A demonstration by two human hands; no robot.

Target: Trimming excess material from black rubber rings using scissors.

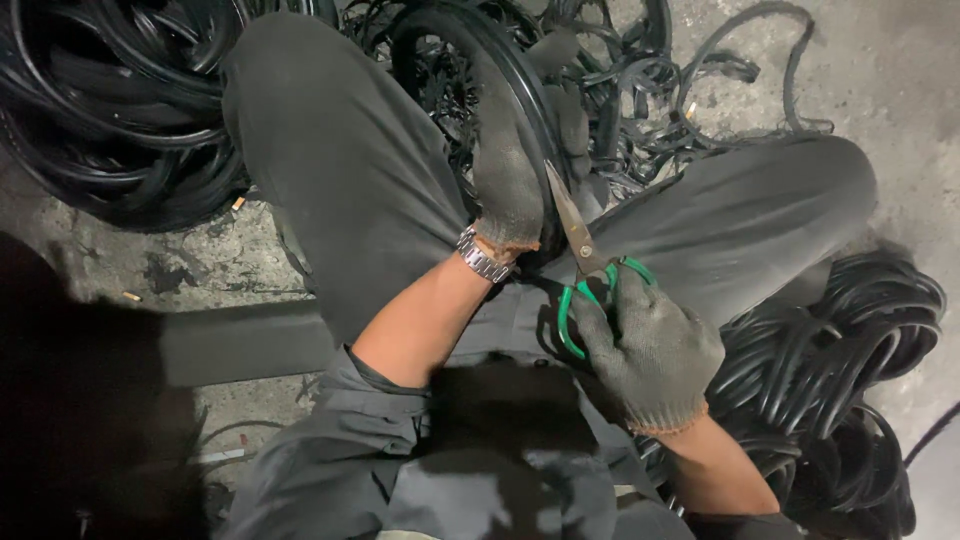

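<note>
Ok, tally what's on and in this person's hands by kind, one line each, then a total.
Grey knit gloves: 2, one on the left hand, one on the right hand
Green-handled scissors: 1, in the right hand
Metal wristwatch: 1, on the left wrist
Black rubber ring: 1, gripped by the left hand
Total: 5
</note>
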